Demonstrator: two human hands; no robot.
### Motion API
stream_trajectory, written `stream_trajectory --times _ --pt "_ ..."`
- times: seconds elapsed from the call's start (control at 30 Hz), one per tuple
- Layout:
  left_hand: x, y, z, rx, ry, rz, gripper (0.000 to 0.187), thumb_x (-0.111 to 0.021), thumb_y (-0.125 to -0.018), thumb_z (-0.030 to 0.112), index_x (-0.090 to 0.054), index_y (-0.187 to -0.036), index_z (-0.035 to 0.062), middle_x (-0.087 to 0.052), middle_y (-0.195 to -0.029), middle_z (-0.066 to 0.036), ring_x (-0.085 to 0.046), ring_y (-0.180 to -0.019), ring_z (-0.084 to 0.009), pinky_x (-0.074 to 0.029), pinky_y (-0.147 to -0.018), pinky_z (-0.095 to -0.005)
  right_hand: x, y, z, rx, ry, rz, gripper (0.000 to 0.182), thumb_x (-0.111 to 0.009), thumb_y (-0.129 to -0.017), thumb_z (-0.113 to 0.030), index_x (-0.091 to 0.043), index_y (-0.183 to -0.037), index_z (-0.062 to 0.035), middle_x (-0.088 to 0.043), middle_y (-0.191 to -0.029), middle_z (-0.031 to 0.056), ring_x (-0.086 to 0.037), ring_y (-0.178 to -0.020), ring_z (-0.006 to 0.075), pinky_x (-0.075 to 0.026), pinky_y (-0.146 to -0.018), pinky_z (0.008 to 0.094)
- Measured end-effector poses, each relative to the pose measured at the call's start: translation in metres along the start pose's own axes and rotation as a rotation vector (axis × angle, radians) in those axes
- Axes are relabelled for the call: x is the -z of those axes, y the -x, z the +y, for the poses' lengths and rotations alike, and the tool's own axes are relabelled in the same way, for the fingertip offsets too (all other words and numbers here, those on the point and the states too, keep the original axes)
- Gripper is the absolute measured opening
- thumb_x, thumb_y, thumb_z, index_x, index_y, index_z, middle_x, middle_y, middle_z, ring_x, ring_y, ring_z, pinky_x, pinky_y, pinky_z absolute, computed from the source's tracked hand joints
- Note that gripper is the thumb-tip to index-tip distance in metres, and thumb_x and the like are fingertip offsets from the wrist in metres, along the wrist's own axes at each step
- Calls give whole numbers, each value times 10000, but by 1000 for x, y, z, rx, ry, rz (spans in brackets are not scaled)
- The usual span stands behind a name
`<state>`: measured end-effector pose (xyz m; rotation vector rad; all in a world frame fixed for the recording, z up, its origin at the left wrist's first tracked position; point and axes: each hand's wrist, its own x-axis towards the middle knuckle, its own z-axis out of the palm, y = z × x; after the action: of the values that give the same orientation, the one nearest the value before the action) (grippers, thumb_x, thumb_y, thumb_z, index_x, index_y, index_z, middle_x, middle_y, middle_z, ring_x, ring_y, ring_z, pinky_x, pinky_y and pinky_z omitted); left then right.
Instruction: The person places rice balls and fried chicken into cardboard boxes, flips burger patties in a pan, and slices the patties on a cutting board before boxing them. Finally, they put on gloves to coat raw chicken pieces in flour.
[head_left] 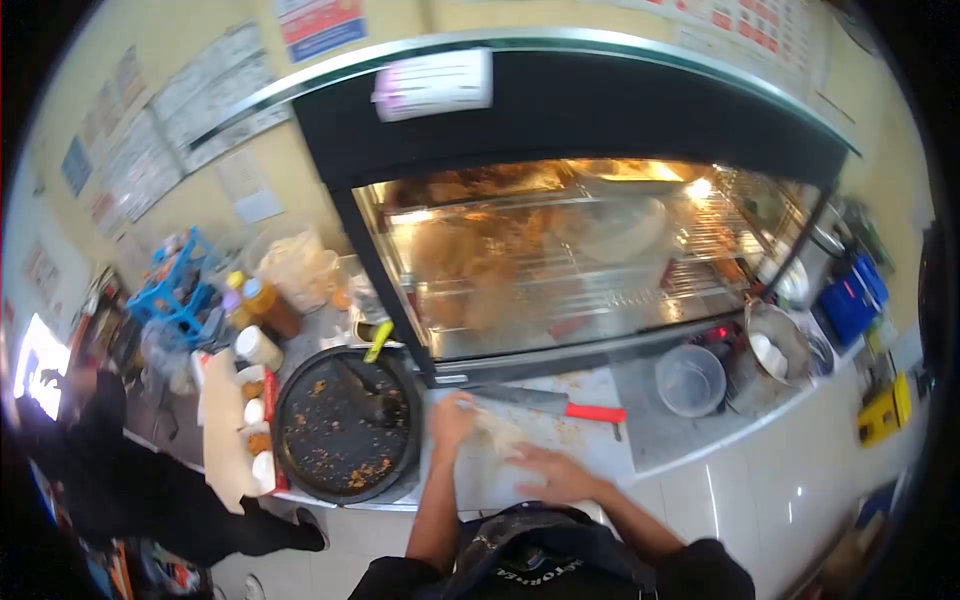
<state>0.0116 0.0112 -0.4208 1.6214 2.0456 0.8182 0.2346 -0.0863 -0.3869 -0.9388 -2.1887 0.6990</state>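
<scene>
Cream-yellow walls point(180, 30) with papers stuck on them stand behind one lit warming cabinet point(600, 115), whose wire racks hold food too blurred to name. Across the lower middle of the frame, the desk point(640, 400) carries one white cutting board point(590, 450). On it, between the two hands, lies one pale, blurred item point(497, 432), its long axis seeming to slant from upper left to lower right. The left hand point(453, 420) has its fingers bunched at the upper-left end; whether its grip is closed on the item I cannot tell. The right hand point(560, 475) has a loose, open grip, fingers spread beside the lower-right end.

Just above, one cleaver point(530, 400) lies nearly level, red handle pointing right. Left of centre, one round black tray point(320, 425) contains brown crumbs and one utensil with a yellow-green handle point(378, 342). Beside it, one open carton point(225, 440) holds two brown portions and two white rounded items. Right of centre are one clear tub point(690, 380) and one pot point(795, 340) with at least two white rounded pieces inside.
</scene>
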Motion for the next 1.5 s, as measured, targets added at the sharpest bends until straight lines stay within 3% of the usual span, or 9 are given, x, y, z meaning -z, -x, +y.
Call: stream_trajectory --times 0.1,0.27,0.5,0.63,0.73,1.1,1.2,1.37,1.5 --pt "3 -12 -24 83 2 106 181 -697 -736 154 -681 -916 147 -704 -846 -122 -671 -736 -293 -507 -675 -398 108 -5 29 -244 73 -48 470 -670 -815 -287 -594 -1217 -54 -663 -1082 136 -660 -915 305 -507 -838 386" --pt "39 16 20 216 217 -55 289 -651 -744 53 -604 -1028 56 -701 -873 -169 -671 -724 -184 -500 -650 -312 242 -67 32 169 964 480 251 -681 -760 -229 -631 -964 -92 -631 -1080 55 -606 -892 249 -505 -664 384" --pt "5 54 12 -43 813 -437 452 -531 -747 -157 -522 -1155 35 -684 -1013 -103 -644 -884 -152 -499 -645 -261 311 -60 83 334 1449 110 335 -661 -705 -265 -605 -989 -97 -538 -1161 19 -512 -960 217 -414 -827 413" --pt "46 38 50 -108 -227 -137 350 -698 -757 122 -622 -1099 130 -693 -982 -111 -671 -847 -285 -532 -746 -386 334 -48 100 303 1398 128 333 -654 -704 -251 -598 -986 -83 -531 -1148 53 -508 -983 259 -396 -872 451" --pt "45 20 40 -73 -256 -67 202 -677 -772 243 -707 -943 141 -683 -829 -151 -660 -782 -354 -531 -709 -468 358 -26 113 237 1412 178 305 -637 -717 -229 -590 -970 -65 -528 -1127 77 -493 -1036 295 -379 -902 475" --pt "60 16 56 -386 176 -220 587 -680 -751 71 -511 -1312 64 -633 -1174 -166 -660 -938 -327 -516 -840 -374 429 51 184 -484 1574 332 358 -595 -755 -167 -576 -1091 -44 -485 -1276 112 -435 -1194 309 -346 -1000 480" --pt "135 1 132 -412 438 30 410 -686 -797 81 -576 -1187 23 -672 -1080 -80 -643 -877 -114 -513 -769 -264 440 58 181 -783 1492 279 448 -605 -754 -170 -550 -1184 -57 -442 -1369 99 -380 -1286 310 -340 -1024 498" --pt "243 -51 252 -794 1022 442 630 -748 -776 84 -377 -1275 -22 -547 -1191 -146 -586 -709 -101 -503 -661 -228 459 68 186 -1101 1322 250 672 -632 -727 -182 -449 -1371 -136 -230 -1545 37 -231 -1407 317 -337 -1051 548" --pt "257 -75 289 -699 856 457 721 -791 -736 116 -347 -1285 -27 -626 -1041 -160 -595 -672 -102 -489 -623 -218 452 60 168 -1170 1196 273 675 -665 -739 -230 -442 -1372 -166 -174 -1562 19 -222 -1408 323 -344 -1037 570"
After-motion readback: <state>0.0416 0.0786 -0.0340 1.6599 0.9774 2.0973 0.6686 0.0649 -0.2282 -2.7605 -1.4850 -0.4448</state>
